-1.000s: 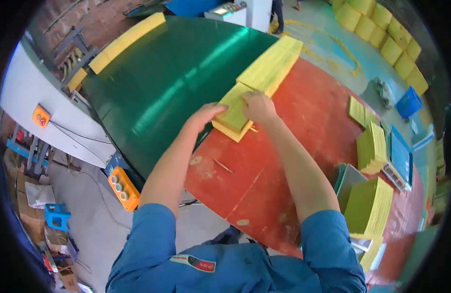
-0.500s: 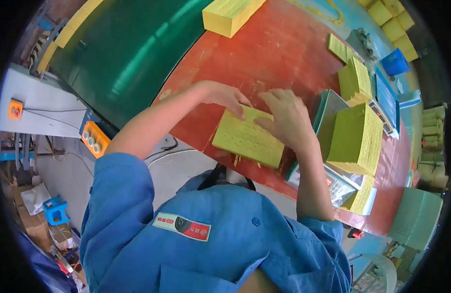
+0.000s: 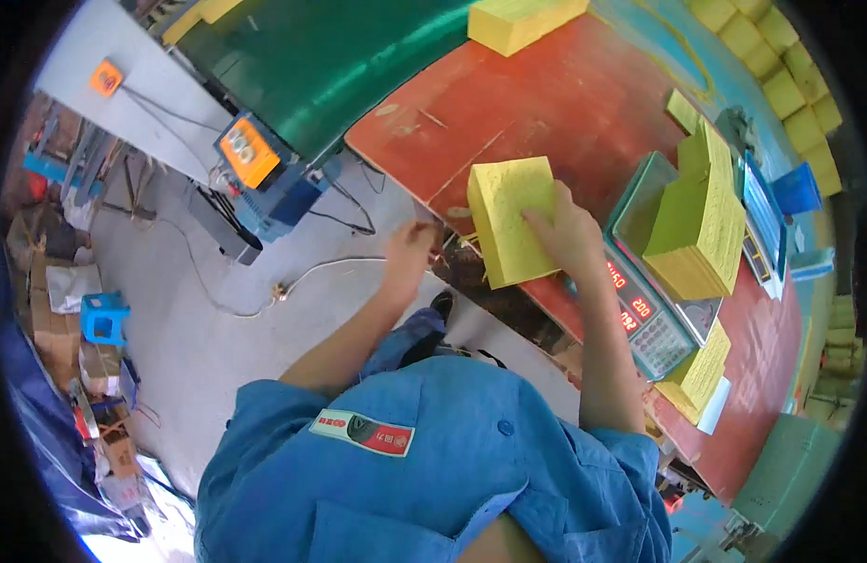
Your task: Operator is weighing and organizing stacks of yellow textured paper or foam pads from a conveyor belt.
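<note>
My right hand [image 3: 567, 233] grips the right side of a thick stack of yellow paper [image 3: 510, 220], thumb on its face. The stack is tilted up at the near edge of the red table [image 3: 443, 122]. My left hand [image 3: 413, 251] is off the table edge, left of the stack and apart from it. Its fingers are curled together near some thin brownish strands at the edge; what they hold, if anything, is too small to make out. Right of my right hand stands a digital scale [image 3: 663, 349] with lit red digits, bearing another yellow paper stack [image 3: 701, 225].
A green conveyor belt [image 3: 311, 56] adjoins the table at the left. One yellow block [image 3: 522, 26] lies at the far edge. An orange switch box [image 3: 248, 152] and cables hang beside the belt. A blue stool [image 3: 105, 319] stands on the floor; a blue cup [image 3: 796, 190] is at far right.
The yellow stack, flat under both hands before, is now tilted up in my right hand. My left hand has drawn back toward me, off the table edge. The view has shifted left.
</note>
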`<state>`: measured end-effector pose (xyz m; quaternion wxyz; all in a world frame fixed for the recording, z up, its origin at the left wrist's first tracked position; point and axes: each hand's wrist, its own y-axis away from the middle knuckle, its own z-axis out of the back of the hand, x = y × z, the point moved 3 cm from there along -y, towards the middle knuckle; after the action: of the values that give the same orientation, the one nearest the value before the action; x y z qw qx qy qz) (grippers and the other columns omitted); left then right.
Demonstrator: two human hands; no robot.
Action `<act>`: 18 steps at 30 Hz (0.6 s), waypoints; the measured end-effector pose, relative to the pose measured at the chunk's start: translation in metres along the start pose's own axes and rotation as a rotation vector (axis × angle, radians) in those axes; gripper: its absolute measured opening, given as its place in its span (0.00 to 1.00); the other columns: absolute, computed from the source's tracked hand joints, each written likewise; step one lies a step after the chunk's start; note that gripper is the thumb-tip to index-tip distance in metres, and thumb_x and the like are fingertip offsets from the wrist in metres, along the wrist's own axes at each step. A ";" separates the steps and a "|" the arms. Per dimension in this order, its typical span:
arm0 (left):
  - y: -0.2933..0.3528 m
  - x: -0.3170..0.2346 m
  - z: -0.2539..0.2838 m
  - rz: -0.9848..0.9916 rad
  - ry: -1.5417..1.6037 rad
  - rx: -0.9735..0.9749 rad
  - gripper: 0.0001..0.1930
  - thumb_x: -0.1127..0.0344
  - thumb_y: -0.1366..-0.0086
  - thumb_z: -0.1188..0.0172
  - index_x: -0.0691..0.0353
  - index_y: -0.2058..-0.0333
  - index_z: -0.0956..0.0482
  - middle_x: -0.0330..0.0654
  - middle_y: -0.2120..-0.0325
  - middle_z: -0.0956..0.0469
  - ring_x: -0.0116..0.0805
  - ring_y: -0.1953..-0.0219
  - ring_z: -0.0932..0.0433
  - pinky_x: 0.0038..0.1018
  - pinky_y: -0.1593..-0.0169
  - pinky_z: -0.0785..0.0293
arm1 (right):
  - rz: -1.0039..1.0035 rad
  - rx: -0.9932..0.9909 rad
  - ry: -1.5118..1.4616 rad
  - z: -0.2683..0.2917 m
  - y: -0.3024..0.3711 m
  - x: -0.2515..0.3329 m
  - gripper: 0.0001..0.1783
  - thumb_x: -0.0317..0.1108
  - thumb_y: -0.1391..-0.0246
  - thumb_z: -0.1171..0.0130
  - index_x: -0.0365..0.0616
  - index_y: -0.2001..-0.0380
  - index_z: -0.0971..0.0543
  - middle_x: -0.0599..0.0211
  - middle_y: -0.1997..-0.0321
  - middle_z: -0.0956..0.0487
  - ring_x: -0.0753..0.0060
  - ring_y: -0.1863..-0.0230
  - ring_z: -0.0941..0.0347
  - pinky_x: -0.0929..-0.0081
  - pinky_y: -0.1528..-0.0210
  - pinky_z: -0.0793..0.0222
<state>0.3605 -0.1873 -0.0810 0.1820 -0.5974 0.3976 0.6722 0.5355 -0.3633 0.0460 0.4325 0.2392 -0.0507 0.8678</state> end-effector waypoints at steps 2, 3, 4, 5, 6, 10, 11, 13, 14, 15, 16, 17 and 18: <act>0.010 0.014 -0.010 0.080 0.075 -0.002 0.18 0.54 0.32 0.44 0.62 0.53 0.24 0.40 0.66 0.19 0.31 0.63 0.21 0.29 0.62 0.24 | 0.020 0.003 0.018 -0.009 0.000 -0.005 0.33 0.52 0.44 0.42 0.42 0.42 0.33 0.41 0.57 0.19 0.39 0.53 0.23 0.50 0.51 0.29; 0.015 0.021 -0.017 0.166 0.143 0.020 0.21 0.51 0.33 0.44 0.62 0.51 0.26 0.40 0.65 0.20 0.32 0.63 0.21 0.30 0.62 0.24 | 0.030 -0.027 0.019 -0.012 0.002 -0.007 0.33 0.53 0.43 0.43 0.41 0.42 0.33 0.40 0.57 0.19 0.39 0.52 0.23 0.50 0.51 0.30; 0.013 0.026 -0.021 0.160 0.155 0.015 0.21 0.51 0.33 0.44 0.62 0.51 0.26 0.40 0.65 0.20 0.32 0.63 0.21 0.30 0.62 0.24 | 0.038 -0.062 0.019 -0.013 0.003 -0.010 0.34 0.54 0.43 0.44 0.41 0.42 0.33 0.39 0.57 0.20 0.39 0.52 0.23 0.50 0.51 0.30; 0.008 0.030 -0.026 0.261 0.275 0.126 0.23 0.48 0.32 0.46 0.62 0.50 0.28 0.40 0.65 0.20 0.32 0.62 0.21 0.31 0.62 0.24 | 0.049 -0.065 0.027 -0.015 0.002 -0.010 0.34 0.54 0.43 0.44 0.41 0.42 0.33 0.39 0.57 0.20 0.39 0.52 0.23 0.50 0.51 0.30; 0.003 0.032 -0.031 0.360 0.392 0.242 0.25 0.46 0.32 0.48 0.61 0.48 0.29 0.40 0.65 0.20 0.33 0.62 0.21 0.32 0.61 0.23 | 0.058 -0.067 0.020 -0.015 0.001 -0.011 0.34 0.54 0.42 0.44 0.41 0.42 0.33 0.39 0.57 0.20 0.38 0.52 0.23 0.50 0.51 0.30; -0.012 0.032 -0.044 0.380 0.341 0.374 0.25 0.42 0.30 0.53 0.60 0.57 0.23 0.42 0.69 0.20 0.32 0.69 0.20 0.30 0.67 0.21 | 0.023 -0.049 -0.011 -0.018 0.001 -0.009 0.34 0.55 0.42 0.44 0.41 0.41 0.32 0.40 0.55 0.20 0.39 0.50 0.24 0.52 0.49 0.30; -0.012 0.030 -0.050 0.378 0.341 0.387 0.25 0.42 0.30 0.53 0.60 0.57 0.23 0.42 0.69 0.20 0.32 0.69 0.20 0.30 0.67 0.21 | 0.015 -0.057 -0.006 -0.017 0.002 -0.009 0.34 0.55 0.42 0.44 0.41 0.41 0.32 0.40 0.55 0.20 0.39 0.50 0.24 0.52 0.49 0.30; -0.012 0.026 -0.056 0.321 0.080 0.257 0.25 0.42 0.30 0.53 0.61 0.63 0.21 0.42 0.76 0.20 0.32 0.78 0.21 0.28 0.75 0.22 | -0.001 -0.037 -0.041 -0.020 0.003 -0.010 0.35 0.56 0.42 0.44 0.42 0.40 0.33 0.41 0.52 0.20 0.41 0.48 0.24 0.53 0.47 0.31; -0.009 0.025 -0.060 0.322 0.076 0.270 0.25 0.42 0.30 0.53 0.61 0.63 0.21 0.42 0.76 0.20 0.32 0.78 0.21 0.28 0.75 0.22 | -0.013 -0.043 -0.039 -0.022 0.004 -0.015 0.35 0.56 0.42 0.44 0.42 0.40 0.33 0.41 0.52 0.20 0.41 0.48 0.24 0.53 0.47 0.31; -0.007 0.023 -0.062 0.278 0.032 0.224 0.23 0.46 0.30 0.52 0.62 0.66 0.22 0.42 0.78 0.22 0.32 0.81 0.23 0.28 0.78 0.24 | 0.017 -0.074 -0.035 -0.023 0.004 -0.019 0.36 0.57 0.43 0.45 0.42 0.41 0.33 0.41 0.53 0.20 0.40 0.49 0.24 0.52 0.47 0.31; -0.008 0.025 -0.060 0.236 -0.005 0.171 0.20 0.51 0.30 0.51 0.63 0.68 0.23 0.42 0.81 0.23 0.33 0.84 0.25 0.28 0.81 0.25 | 0.053 -0.097 -0.028 -0.023 0.003 -0.015 0.37 0.59 0.43 0.45 0.42 0.42 0.33 0.41 0.54 0.20 0.40 0.50 0.23 0.51 0.48 0.30; -0.009 0.027 -0.061 0.244 -0.002 0.176 0.20 0.51 0.30 0.51 0.63 0.68 0.23 0.42 0.81 0.23 0.33 0.84 0.25 0.28 0.81 0.25 | 0.047 -0.092 -0.023 -0.021 0.002 -0.013 0.37 0.59 0.43 0.45 0.42 0.42 0.33 0.41 0.54 0.20 0.40 0.50 0.23 0.51 0.48 0.30; -0.012 0.028 -0.062 0.199 0.022 0.178 0.20 0.50 0.30 0.51 0.63 0.67 0.22 0.42 0.81 0.23 0.32 0.83 0.24 0.26 0.80 0.24 | 0.021 -0.073 -0.040 -0.019 0.001 -0.012 0.37 0.59 0.43 0.45 0.42 0.40 0.34 0.41 0.54 0.20 0.41 0.49 0.24 0.52 0.47 0.31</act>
<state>0.4038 -0.2327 -0.1095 0.1624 -0.5437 0.5150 0.6425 0.5337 -0.3668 0.0244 0.4307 0.2400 -0.0936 0.8650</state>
